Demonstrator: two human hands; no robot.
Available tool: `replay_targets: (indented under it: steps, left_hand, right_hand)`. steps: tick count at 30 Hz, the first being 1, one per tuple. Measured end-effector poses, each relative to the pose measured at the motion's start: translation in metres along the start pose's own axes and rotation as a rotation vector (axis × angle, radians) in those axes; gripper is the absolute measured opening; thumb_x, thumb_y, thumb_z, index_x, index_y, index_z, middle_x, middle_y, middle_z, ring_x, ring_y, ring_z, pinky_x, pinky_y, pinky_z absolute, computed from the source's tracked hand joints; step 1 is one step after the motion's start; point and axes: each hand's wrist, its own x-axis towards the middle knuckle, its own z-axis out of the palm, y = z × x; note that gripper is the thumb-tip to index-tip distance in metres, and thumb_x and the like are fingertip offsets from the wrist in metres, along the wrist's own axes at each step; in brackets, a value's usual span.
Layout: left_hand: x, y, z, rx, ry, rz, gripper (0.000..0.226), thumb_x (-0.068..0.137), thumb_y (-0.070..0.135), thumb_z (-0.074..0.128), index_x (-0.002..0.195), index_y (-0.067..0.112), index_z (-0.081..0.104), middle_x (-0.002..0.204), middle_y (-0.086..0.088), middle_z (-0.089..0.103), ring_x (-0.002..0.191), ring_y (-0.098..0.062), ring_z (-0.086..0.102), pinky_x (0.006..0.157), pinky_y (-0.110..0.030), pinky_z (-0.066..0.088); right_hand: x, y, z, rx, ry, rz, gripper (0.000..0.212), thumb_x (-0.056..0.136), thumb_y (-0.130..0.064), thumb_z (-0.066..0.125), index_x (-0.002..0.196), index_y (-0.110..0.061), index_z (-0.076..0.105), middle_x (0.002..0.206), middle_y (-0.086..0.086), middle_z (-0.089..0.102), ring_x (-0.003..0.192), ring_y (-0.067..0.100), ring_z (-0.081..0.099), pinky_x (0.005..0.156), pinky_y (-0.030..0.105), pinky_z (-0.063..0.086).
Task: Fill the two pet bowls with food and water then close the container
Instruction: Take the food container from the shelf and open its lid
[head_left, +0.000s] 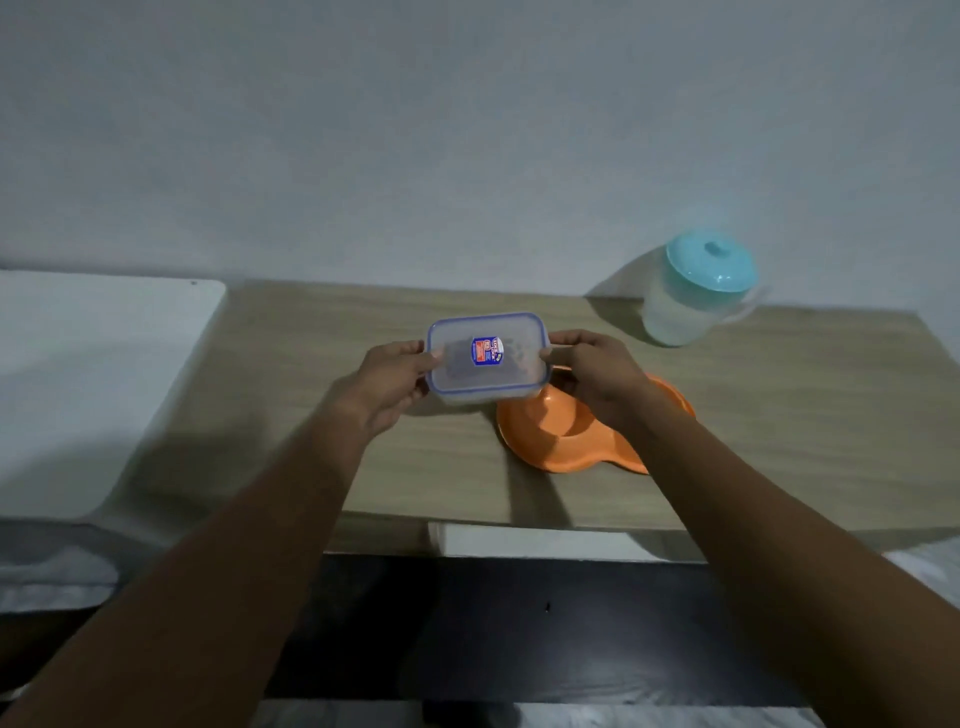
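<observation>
Your left grip (389, 387) and right grip (597, 382) pinch the ends of the lidded container (488, 358), held at eleven o'clock over the orange bowls (540, 441); the jug (691, 306) stands at two o'clock. Nothing looks poured yet.

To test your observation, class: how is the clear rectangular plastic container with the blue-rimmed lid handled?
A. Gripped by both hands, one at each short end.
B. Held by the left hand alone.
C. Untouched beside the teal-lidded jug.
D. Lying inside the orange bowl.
A: the left hand and the right hand each grip one short end of the clear plastic container.
</observation>
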Motion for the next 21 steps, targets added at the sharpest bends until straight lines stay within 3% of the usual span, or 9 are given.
replay_targets:
  steps: [4, 8, 11, 14, 17, 21]
  left_hand:
    - [0.041, 0.008, 0.009, -0.028, -0.022, -0.096, 0.011, 0.094, 0.010, 0.060, 0.103, 0.012, 0.067, 0.093, -0.006, 0.069, 0.076, -0.012, 0.063, 0.064, -0.021, 0.051]
    - [0.068, 0.009, 0.013, -0.047, -0.046, -0.125, 0.016, 0.096, 0.009, 0.057, 0.110, 0.010, 0.064, 0.092, -0.006, 0.069, 0.077, -0.013, 0.064, 0.070, -0.024, 0.051]
    - [0.083, 0.011, 0.014, -0.054, -0.044, -0.120, 0.013, 0.097, 0.007, 0.055, 0.104, 0.012, 0.065, 0.093, -0.006, 0.069, 0.078, -0.013, 0.065, 0.063, -0.021, 0.055]
    - [0.095, 0.014, 0.012, -0.052, -0.033, -0.119, 0.014, 0.097, 0.007, 0.054, 0.099, 0.014, 0.065, 0.092, -0.005, 0.068, 0.076, -0.012, 0.064, 0.063, -0.020, 0.053]
    - [0.103, 0.013, 0.008, -0.043, -0.048, -0.135, 0.016, 0.098, 0.007, 0.053, 0.100, 0.016, 0.065, 0.094, -0.005, 0.068, 0.077, -0.012, 0.063, 0.068, -0.023, 0.051]
    - [0.108, 0.012, 0.002, 0.033, -0.008, -0.088, 0.020, 0.095, 0.004, 0.056, 0.114, 0.005, 0.064, 0.093, -0.010, 0.069, 0.077, -0.021, 0.067, 0.070, -0.036, 0.058]
  right_hand:
    - [0.043, -0.005, 0.000, 0.033, -0.029, 0.081, 0.033, 0.096, 0.005, 0.059, 0.129, 0.005, 0.066, 0.112, 0.024, 0.071, 0.086, 0.026, 0.067, 0.066, 0.027, 0.059]
    - [0.073, -0.005, -0.001, 0.012, -0.096, 0.136, 0.034, 0.100, 0.001, 0.051, 0.132, 0.001, 0.065, 0.119, 0.021, 0.068, 0.099, 0.025, 0.060, 0.075, 0.026, 0.053]
    - [0.089, -0.004, 0.002, 0.037, -0.131, 0.166, 0.030, 0.103, -0.001, 0.047, 0.126, -0.003, 0.066, 0.120, 0.017, 0.065, 0.103, 0.024, 0.057, 0.080, 0.025, 0.048]
    - [0.099, -0.006, 0.006, 0.078, -0.138, 0.191, 0.022, 0.103, -0.001, 0.048, 0.109, -0.008, 0.069, 0.114, 0.013, 0.065, 0.091, 0.016, 0.059, 0.080, 0.025, 0.047]
    - [0.106, -0.004, 0.010, 0.086, -0.086, 0.224, 0.019, 0.099, 0.003, 0.054, 0.094, -0.009, 0.069, 0.094, 0.008, 0.066, 0.081, 0.014, 0.059, 0.073, 0.022, 0.048]
    - [0.116, 0.002, 0.012, 0.029, 0.058, 0.181, 0.020, 0.086, 0.017, 0.063, 0.097, 0.002, 0.070, 0.088, 0.014, 0.065, 0.075, 0.021, 0.060, 0.064, 0.028, 0.053]
